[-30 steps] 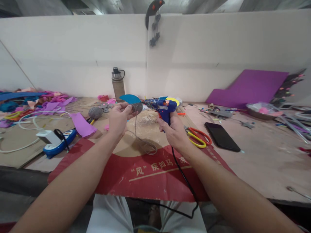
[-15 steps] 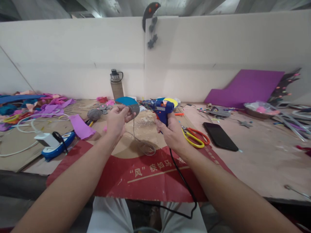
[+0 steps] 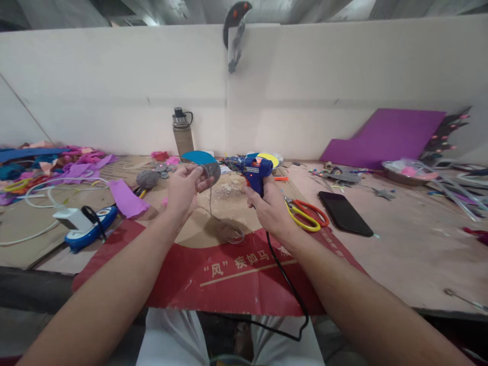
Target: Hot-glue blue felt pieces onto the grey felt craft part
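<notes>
My left hand (image 3: pixel 186 185) pinches a round piece (image 3: pixel 209 172) that is grey on its near side, with a blue upper part behind the fingers. From it a strand of grey yarn (image 3: pixel 211 201) hangs down to a loose coil on the board. In my right hand (image 3: pixel 269 201) is a blue hot glue gun (image 3: pixel 253 170), its nozzle pointing left at the round piece. A small gap seems to lie between nozzle and piece. The gun's black cord (image 3: pixel 284 274) runs down past the table edge. Beneath both hands lies a red and brown cardboard sheet (image 3: pixel 244 284).
Scissors (image 3: pixel 308 216) and a black phone (image 3: pixel 345 213) lie to the right. At the left are a blue power strip (image 3: pixel 91 229), a grey yarn ball (image 3: pixel 147 179) and felt scraps (image 3: pixel 82 170). A bottle (image 3: pixel 183 134) stands behind, near the white partition (image 3: pixel 114 91).
Both hands hold nearly the same place, with the round piece turned or shifted very slightly. The grey ornament hanging at the partition has swung a little.
</notes>
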Available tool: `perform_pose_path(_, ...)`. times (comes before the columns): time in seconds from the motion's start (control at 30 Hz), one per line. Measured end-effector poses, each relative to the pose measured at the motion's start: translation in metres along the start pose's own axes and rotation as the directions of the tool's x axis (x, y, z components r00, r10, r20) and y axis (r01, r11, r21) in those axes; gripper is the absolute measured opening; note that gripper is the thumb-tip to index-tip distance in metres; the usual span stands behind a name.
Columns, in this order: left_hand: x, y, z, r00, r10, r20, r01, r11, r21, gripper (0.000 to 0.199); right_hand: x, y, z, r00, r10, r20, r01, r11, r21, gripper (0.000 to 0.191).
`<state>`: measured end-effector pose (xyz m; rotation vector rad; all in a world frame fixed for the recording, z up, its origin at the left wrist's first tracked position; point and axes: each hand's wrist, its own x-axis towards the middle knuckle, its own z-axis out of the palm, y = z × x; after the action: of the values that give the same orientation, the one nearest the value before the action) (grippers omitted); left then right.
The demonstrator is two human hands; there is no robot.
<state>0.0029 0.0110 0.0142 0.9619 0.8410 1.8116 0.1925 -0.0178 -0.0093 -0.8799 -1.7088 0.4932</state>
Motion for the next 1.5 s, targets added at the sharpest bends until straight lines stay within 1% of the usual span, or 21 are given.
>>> perform_pose_path(0.1, 0.000, 0.000, 0.001, 1.000, -0.005, -0.028, 0.005, 1.000, -0.003, 0.014, -0.001, -0.002, 0.000, 0.999, 0.031, -0.036, -0.031, 0.999, -0.004, 0.015)
perform_pose_path(0.2, 0.000, 0.000, 0.002, 0.998, 0.010, -0.055, -0.008, 1.000, 0.025, 0.012, -0.003, -0.004, 0.002, 0.999, 0.026, -0.021, -0.025, 1.000, 0.008, 0.016)
perform_pose_path(0.43, -0.003, -0.004, 0.001, 0.998, 0.055, 0.031, -0.059, 0.989, 0.137, 0.011, -0.005, -0.003, 0.009, 0.999, 0.000, 0.044, -0.004, 0.996, 0.093, 0.018)
perform_pose_path(0.57, -0.004, -0.005, 0.002, 0.997, 0.064, 0.042, -0.069, 0.985, 0.155, 0.010, -0.005, -0.004, 0.010, 0.998, 0.020, 0.056, -0.024, 0.996, 0.083, 0.019)
perform_pose_path(0.9, -0.004, -0.005, 0.002, 0.997, 0.062, 0.055, -0.070, 0.982, 0.173, 0.010, -0.006, -0.004, 0.010, 0.999, 0.013, 0.052, -0.015, 0.999, 0.048, 0.020)
perform_pose_path(1.13, -0.003, -0.005, 0.000, 0.995, 0.080, 0.060, -0.091, 0.970, 0.227, 0.009, -0.006, -0.005, 0.010, 0.998, 0.015, 0.058, -0.016, 1.000, 0.006, 0.029)
perform_pose_path(1.33, -0.001, -0.006, -0.002, 0.996, 0.064, 0.065, -0.077, 0.969, 0.235, 0.012, -0.006, -0.009, 0.008, 0.997, 0.011, 0.073, -0.009, 1.000, -0.029, 0.030)
perform_pose_path(1.5, 0.000, -0.007, -0.001, 0.996, 0.048, 0.069, -0.062, 0.973, 0.222, 0.011, -0.007, -0.007, 0.009, 0.997, 0.019, 0.073, -0.017, 0.999, -0.029, 0.030)
